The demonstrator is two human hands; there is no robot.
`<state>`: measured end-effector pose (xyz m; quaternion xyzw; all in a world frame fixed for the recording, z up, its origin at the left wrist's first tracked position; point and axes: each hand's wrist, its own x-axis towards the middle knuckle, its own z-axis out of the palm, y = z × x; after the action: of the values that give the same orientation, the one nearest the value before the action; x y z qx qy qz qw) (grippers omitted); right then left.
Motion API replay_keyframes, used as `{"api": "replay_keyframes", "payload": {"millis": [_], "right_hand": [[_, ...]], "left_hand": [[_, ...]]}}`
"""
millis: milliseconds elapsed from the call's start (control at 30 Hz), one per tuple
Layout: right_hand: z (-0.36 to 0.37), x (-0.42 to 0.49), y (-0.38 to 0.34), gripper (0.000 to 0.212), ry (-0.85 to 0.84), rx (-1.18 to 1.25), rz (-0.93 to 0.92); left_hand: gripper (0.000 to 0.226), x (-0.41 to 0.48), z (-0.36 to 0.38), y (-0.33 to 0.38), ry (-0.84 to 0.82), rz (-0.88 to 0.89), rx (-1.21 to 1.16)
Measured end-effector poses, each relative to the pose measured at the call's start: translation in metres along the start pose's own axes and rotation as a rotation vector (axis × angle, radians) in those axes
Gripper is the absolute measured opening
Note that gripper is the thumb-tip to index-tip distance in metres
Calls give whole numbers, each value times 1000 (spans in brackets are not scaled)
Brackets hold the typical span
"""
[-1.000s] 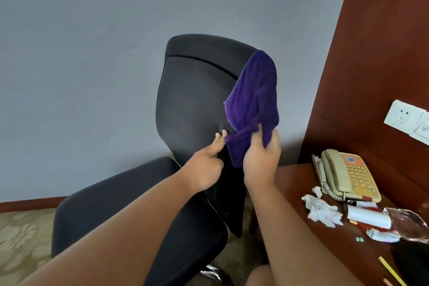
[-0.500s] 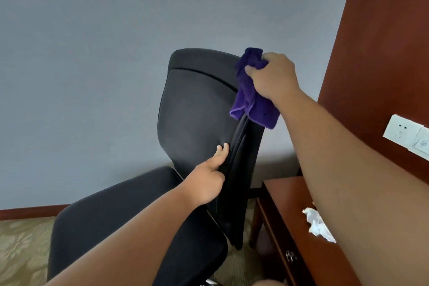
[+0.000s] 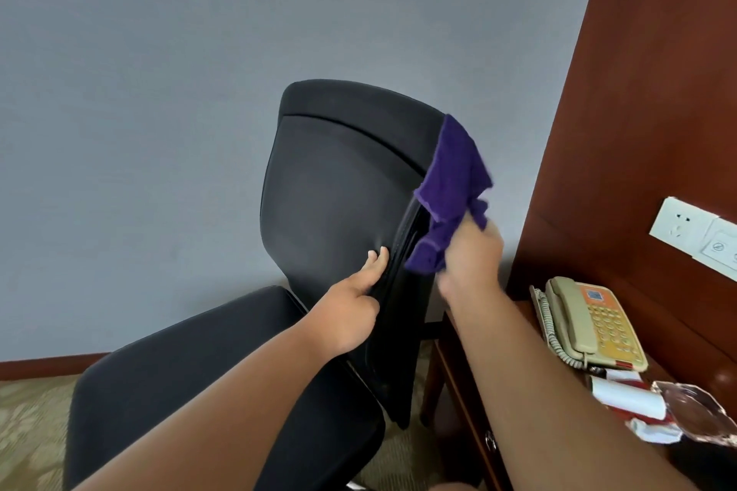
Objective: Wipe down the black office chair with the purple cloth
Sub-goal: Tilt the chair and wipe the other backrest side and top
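— Where's the purple cloth [image 3: 452,191] now?

— Bunched in the right hand [image 3: 470,255], fingers closed around its lower end, the rest lying against the right edge of the black office chair [image 3: 339,191] backrest.

— And the left hand [image 3: 351,315]?

— Curled around that same edge lower down, fingertips on the front face.

— How will it handle?

— The cloth looks soft and floppy, so grip it wadded. The chair likely swivels; bracing the backrest with 1 hand seems wise.
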<state>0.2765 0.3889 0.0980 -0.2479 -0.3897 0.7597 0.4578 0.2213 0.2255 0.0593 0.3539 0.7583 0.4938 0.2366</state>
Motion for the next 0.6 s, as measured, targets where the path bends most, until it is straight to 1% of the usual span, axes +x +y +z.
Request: {"api": "replay_keyframes", "payload": {"millis": [67,200,267,333,367,400,433,467,500,533,567,600], "right_hand": [[-15,-4,27,18,15,-125,106],[-40,-6,52,22,12,-198,285],[-41,-14,51,21,1,-146,286],[-28,-24,39,18,12,-28,231],[-18,-27,30,16,19,69,192],[-9,-28,23,12,-10,105,115],[0,-27,17,8,-53,75,-16],[6,-25,14,8,-99,-71,-172],[10,-24,14,15,-124,-267,-316],[9,-23,18,28,-151,-415,-444],[3,-23,26,40,-164,-503,-529],[-4,-26,35,46,-171,-558,-596]], "left_hand": [[84,-1,0,3,3,0,15],[85,-3,1,5,13,-1,23],[85,-3,2,3,16,7,22],[85,-2,2,0,13,19,8],[85,-1,2,-1,11,24,3],[85,-1,2,-2,9,25,-4],[85,-1,1,-3,7,25,-17],[86,-1,0,-3,7,24,-31],[87,-1,0,-4,5,21,-38],[89,0,0,-4,0,23,-42],[90,1,0,-5,0,29,-43],[91,2,0,-5,3,32,-42]]}}
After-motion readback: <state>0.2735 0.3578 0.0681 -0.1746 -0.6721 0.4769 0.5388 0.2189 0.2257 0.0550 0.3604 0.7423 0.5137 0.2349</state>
